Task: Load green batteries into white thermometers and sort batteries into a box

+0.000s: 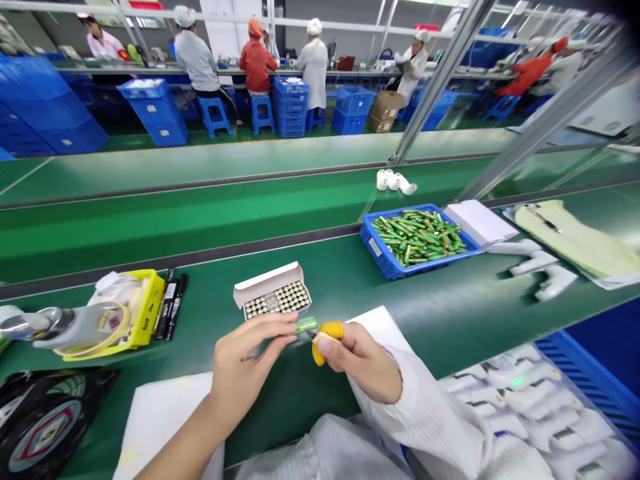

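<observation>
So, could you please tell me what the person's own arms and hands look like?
The left hand and left forearm are bare, with no glove or sleeve in view. The right hand is ungloved; a loose white sleeve with fine lines covers that arm, gathered at the wrist.

The single head-worn view looks forward and down, the left hand (243,370) and right hand (370,363) near, above the green counter (333,273). Distant workers (257,63) line the upper part.

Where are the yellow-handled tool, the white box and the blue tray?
Yellow-handled tool (331,329), head view: upper handle.
White box (270,281), head view: raised lid.
Blue tray (385,261), head view: left wall.
</observation>
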`<state>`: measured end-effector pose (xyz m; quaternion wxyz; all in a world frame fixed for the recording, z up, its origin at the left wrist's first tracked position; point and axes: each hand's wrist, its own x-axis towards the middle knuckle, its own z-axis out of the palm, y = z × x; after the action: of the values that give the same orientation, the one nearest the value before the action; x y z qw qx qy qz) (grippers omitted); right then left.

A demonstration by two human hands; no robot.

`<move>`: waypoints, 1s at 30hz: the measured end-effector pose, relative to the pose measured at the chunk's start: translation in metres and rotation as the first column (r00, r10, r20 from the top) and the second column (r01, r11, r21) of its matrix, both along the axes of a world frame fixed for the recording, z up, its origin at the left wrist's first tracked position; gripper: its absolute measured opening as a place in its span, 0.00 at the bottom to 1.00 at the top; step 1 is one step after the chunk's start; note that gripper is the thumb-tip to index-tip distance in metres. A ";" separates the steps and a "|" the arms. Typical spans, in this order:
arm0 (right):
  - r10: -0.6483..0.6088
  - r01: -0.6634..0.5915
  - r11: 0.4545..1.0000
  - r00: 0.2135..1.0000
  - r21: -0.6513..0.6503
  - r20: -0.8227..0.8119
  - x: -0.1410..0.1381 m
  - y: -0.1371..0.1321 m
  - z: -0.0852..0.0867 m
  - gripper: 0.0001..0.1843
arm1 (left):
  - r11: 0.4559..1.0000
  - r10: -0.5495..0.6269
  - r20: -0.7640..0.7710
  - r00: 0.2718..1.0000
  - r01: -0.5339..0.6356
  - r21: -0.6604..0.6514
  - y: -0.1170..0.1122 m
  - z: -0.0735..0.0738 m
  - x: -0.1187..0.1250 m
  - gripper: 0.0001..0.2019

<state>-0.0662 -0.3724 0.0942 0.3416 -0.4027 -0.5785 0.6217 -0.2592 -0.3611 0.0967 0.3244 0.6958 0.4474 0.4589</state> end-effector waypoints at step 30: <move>-0.191 0.170 0.970 0.975 -0.171 -0.113 -0.023 -0.020 -0.023 0.25 | 0.889 0.032 0.248 0.968 0.086 -0.449 -0.004 -0.005 0.010 0.04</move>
<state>-0.0897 -0.3928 0.0716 0.3999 -0.4389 -0.4642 0.6572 -0.2497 -0.3649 0.0918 0.5387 0.5432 0.4885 0.4198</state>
